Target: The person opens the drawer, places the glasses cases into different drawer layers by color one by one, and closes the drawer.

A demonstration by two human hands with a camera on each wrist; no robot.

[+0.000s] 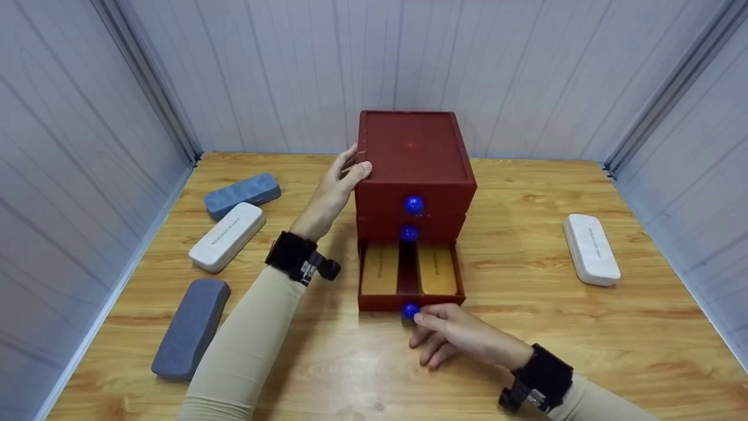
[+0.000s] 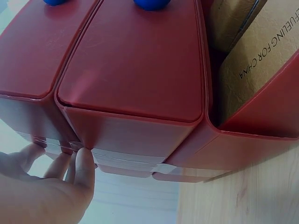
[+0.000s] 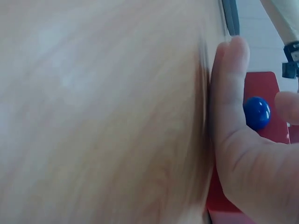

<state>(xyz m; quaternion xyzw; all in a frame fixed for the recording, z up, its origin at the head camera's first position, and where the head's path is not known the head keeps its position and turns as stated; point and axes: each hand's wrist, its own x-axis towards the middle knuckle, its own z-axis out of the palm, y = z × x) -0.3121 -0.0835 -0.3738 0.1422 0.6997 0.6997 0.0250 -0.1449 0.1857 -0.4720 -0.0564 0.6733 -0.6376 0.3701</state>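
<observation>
Got 1 drwr unit [image 1: 412, 158], 3 blu knobs [image 1: 414, 204], 2 wht cases [image 1: 228, 237], 2 ylw cases [image 1: 380, 275], 2 bluish cases [image 1: 190, 327].

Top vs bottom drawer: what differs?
The top drawer is shut; the bottom drawer is pulled out. The bottom drawer shows two gold cases; the top drawer's inside is hidden. The right hand is at the bottom drawer's knob, not the top drawer's. Both are red with round blue knobs.
</observation>
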